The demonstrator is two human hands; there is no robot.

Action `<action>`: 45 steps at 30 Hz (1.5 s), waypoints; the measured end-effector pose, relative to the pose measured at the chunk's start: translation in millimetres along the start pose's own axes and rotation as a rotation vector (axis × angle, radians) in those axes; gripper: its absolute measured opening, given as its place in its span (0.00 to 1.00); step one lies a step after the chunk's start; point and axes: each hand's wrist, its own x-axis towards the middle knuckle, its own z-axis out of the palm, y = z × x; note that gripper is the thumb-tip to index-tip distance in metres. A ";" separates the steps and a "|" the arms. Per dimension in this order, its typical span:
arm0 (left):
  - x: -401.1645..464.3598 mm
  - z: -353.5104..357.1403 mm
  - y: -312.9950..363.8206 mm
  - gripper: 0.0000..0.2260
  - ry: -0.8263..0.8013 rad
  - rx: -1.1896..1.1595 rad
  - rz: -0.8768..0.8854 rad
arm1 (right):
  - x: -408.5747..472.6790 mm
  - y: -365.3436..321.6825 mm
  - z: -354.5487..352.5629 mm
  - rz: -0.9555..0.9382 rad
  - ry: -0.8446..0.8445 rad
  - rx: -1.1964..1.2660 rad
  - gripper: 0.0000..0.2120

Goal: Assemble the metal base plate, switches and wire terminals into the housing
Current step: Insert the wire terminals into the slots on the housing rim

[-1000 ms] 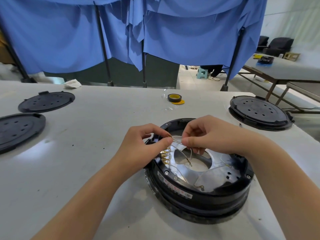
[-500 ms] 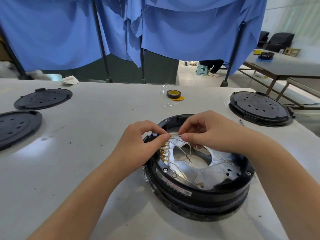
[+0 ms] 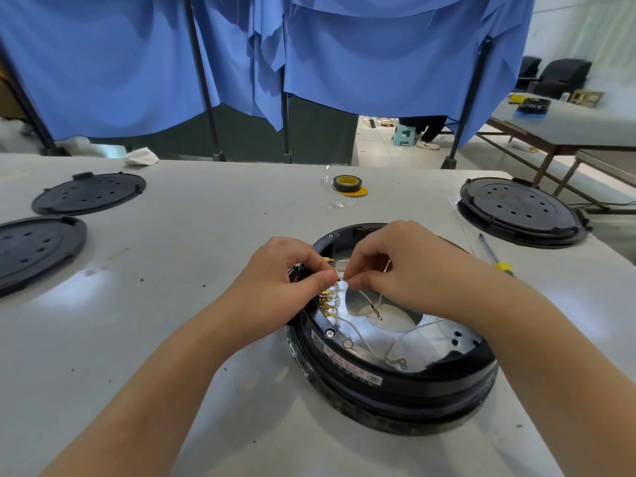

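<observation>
A round black housing (image 3: 385, 390) lies on the white table in front of me. Inside it sits a shiny metal base plate (image 3: 440, 342) with a large round hole. Thin white wires with brass terminals (image 3: 327, 299) fan out over the plate's left side; one loose ring terminal (image 3: 395, 362) lies near the front rim. My left hand (image 3: 282, 280) and my right hand (image 3: 395, 266) meet over the housing's left rim, each pinching the same thin wire between thumb and forefinger. What lies under the hands is hidden.
Two black perforated covers (image 3: 89, 192) (image 3: 31, 249) lie at the left, another closed black unit (image 3: 519, 210) at the right. A roll of black and yellow tape (image 3: 347, 184) sits at the back. A yellow-handled screwdriver (image 3: 495, 258) lies right of the housing. Blue curtains hang behind.
Both hands have stayed over the housing's left rim with the wire pinched, closing slightly toward each other; the view shifted a little.
</observation>
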 end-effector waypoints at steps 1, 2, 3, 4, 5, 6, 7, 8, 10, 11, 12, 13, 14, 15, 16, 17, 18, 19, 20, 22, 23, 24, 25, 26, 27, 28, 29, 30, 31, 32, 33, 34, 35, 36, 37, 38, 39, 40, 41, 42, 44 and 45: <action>-0.1 -0.8 0.8 0.07 -0.003 -0.013 0.001 | -0.5 -0.4 -0.2 -0.002 -0.001 -0.001 0.04; 0.2 -1.6 1.1 0.07 -0.006 -0.033 0.002 | -0.8 -0.5 0.1 -0.008 0.001 0.006 0.04; 0.6 -2.7 0.9 0.07 -0.008 -0.052 0.000 | -1.1 -0.8 0.9 -0.017 0.003 0.024 0.04; 1.3 -3.6 0.6 0.07 -0.012 -0.068 -0.007 | -1.4 -1.3 2.6 -0.027 0.004 0.051 0.03; 1.9 -4.2 0.1 0.07 -0.017 -0.086 -0.020 | -1.6 -2.2 4.9 -0.038 0.004 0.083 0.02; 2.5 -4.4 -0.3 0.07 -0.022 -0.111 -0.035 | -1.3 -2.9 7.7 -0.045 0.009 0.112 0.03; 3.1 -4.4 -0.7 0.07 -0.029 -0.132 -0.050 | -0.7 -3.1 10.1 -0.047 0.020 0.130 0.05; 3.4 -4.1 -0.7 0.07 -0.034 -0.144 -0.061 | 0.5 -2.7 11.7 -0.044 0.036 0.131 0.05; 3.8 -4.0 -0.7 0.07 -0.026 -0.159 -0.077 | 2.6 -0.7 11.6 -0.024 0.062 0.132 0.03; 4.1 -4.4 -1.0 0.06 -0.005 -0.167 -0.085 | 2.9 0.7 10.6 -0.007 0.064 0.157 0.02; 4.6 -5.1 -1.8 0.06 0.030 -0.166 -0.094 | 2.7 2.2 9.6 0.011 0.059 0.184 0.02; 5.1 -6.1 -3.2 0.06 0.075 -0.143 -0.099 | 2.1 3.1 9.0 0.026 0.049 0.200 0.02; 5.6 -7.1 -5.0 0.07 0.120 -0.101 -0.098 | 1.4 3.6 9.2 0.036 0.034 0.202 0.01; 5.8 -8.2 -6.5 0.09 0.149 -0.053 -0.097 | 0.8 3.4 9.9 0.044 0.018 0.200 0.01; 5.7 -9.1 -7.7 0.12 0.155 -0.015 -0.105 | 0.4 3.0 11.0 0.049 0.003 0.195 0.01; 5.4 -9.9 -8.7 0.15 0.138 0.008 -0.123 | 0.2 2.4 12.0 0.055 -0.009 0.195 0.02; 5.2 -10.3 -9.5 0.18 0.108 0.021 -0.144 | 0.2 2.1 12.9 0.064 -0.017 0.200 0.02; 4.9 -10.8 -10.2 0.21 0.076 0.031 -0.165 | 0.2 1.8 13.4 0.074 -0.024 0.211 0.02; 4.7 -11.1 -10.7 0.23 0.044 0.038 -0.180 | 0.0 1.9 13.9 0.084 -0.028 0.226 0.02; 4.9 -11.8 -12.2 0.24 -0.014 0.052 -0.198 | 0.0 2.3 15.3 0.102 -0.029 0.261 0.02; 5.1 -12.3 -12.8 0.24 -0.039 0.055 -0.204 | -0.1 2.7 16.3 0.110 -0.027 0.280 0.02; 5.3 -12.9 -13.0 0.24 -0.063 0.053 -0.209 | -0.2 2.9 17.6 0.115 -0.027 0.295 0.02; 5.4 -13.8 -12.6 0.24 -0.088 0.047 -0.216 | -0.3 2.9 18.9 0.117 -0.028 0.303 0.02; 5.3 -14.8 -11.9 0.24 -0.114 0.043 -0.223 | -0.4 2.8 20.3 0.114 -0.031 0.305 0.02; 4.9 -15.9 -10.9 0.23 -0.140 0.043 -0.228 | -0.5 2.8 21.6 0.111 -0.033 0.304 0.02; 4.6 -16.7 -9.7 0.23 -0.163 0.044 -0.233 | -0.4 2.9 23.0 0.109 -0.032 0.304 0.02; 4.2 -17.4 -8.8 0.23 -0.181 0.045 -0.238 | -0.3 3.0 24.1 0.109 -0.030 0.307 0.02; 4.2 -17.8 -8.0 0.23 -0.191 0.047 -0.243 | -0.2 3.1 25.0 0.109 -0.027 0.314 0.03; 4.2 -18.0 -7.6 0.23 -0.197 0.050 -0.248 | 0.1 3.3 25.8 0.111 -0.026 0.322 0.03; 4.2 -18.1 -7.4 0.23 -0.199 0.053 -0.252 | 0.3 3.4 26.5 0.114 -0.027 0.330 0.03; 4.3 -18.0 -7.2 0.23 -0.198 0.054 -0.254 | 0.4 3.6 27.0 0.116 -0.032 0.335 0.03; 4.3 -17.7 -7.0 0.23 -0.196 0.055 -0.255 | 0.6 3.8 27.3 0.117 -0.038 0.339 0.03; 4.3 -17.5 -6.6 0.23 -0.195 0.056 -0.257 | 0.6 4.0 27.2 0.116 -0.046 0.343 0.02; 4.2 -17.3 -6.4 0.23 -0.193 0.056 -0.259 | 0.6 4.2 27.0 0.115 -0.052 0.347 0.02; 4.1 -17.2 -6.4 0.23 -0.192 0.054 -0.262 | 0.6 4.5 26.7 0.115 -0.055 0.349 0.02; 4.1 -17.1 -6.3 0.23 -0.191 0.052 -0.266 | 0.6 5.0 26.1 0.117 -0.055 0.352 0.02; 4.0 -17.0 -6.3 0.23 -0.192 0.051 -0.269 | 0.5 5.5 25.4 0.120 -0.051 0.358 0.02; 4.0 -16.9 -6.2 0.23 -0.192 0.050 -0.271 | 0.5 6.0 24.5 0.122 -0.047 0.369 0.02; 4.0 -16.9 -6.0 0.23 -0.192 0.049 -0.272 | 0.6 6.4 23.7 0.121 -0.047 0.379 0.03; 3.9 -16.7 -5.9 0.23 -0.192 0.047 -0.273 | 0.6 6.6 23.3 0.119 -0.050 0.385 0.03; 3.7 -16.4 -5.7 0.23 -0.194 0.047 -0.275 | 0.7 7.0 23.3 0.120 -0.054 0.387 0.03; 3.6 -16.2 -5.5 0.23 -0.194 0.050 -0.276 | 0.8 7.1 23.6 0.124 -0.055 0.387 0.03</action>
